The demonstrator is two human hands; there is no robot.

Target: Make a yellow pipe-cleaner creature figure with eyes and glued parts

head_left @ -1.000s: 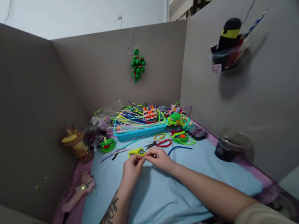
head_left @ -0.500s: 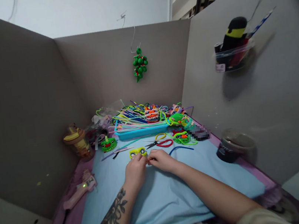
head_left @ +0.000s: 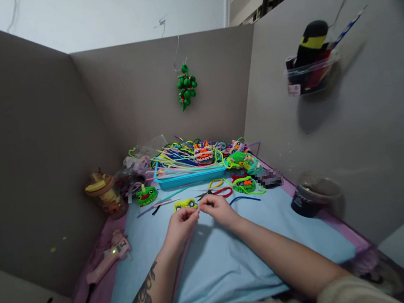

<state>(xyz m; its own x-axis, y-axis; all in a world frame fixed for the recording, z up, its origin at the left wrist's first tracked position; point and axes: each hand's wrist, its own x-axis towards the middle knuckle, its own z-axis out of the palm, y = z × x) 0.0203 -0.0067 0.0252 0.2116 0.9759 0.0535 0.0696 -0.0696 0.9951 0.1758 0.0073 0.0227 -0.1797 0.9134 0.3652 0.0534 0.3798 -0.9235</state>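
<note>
**Fingertips meet on a tiny piece**

The left hand (head_left: 178, 226) and right hand (head_left: 220, 210) meet above the blue cloth (head_left: 219, 265). Each pinches one side of a small piece (head_left: 198, 210), too tiny to identify. It sits at 5 o'clock from the yellow-green figure (head_left: 185, 204), with the scissors (head_left: 216, 193) at 1 o'clock. It looks light and easily bent, best gripped by the fingertips close to its ends.

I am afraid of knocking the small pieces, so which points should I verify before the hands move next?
1. Hands in view: ok, left hand and right hand meet at fingertips.
2. Anything pinched between them: cannot tell, too small.
3. The yellow piece: ok, just beyond left hand.
4. The scissors: not ok, right behind right hand.
5. The glue gun: ok, far left.
</note>
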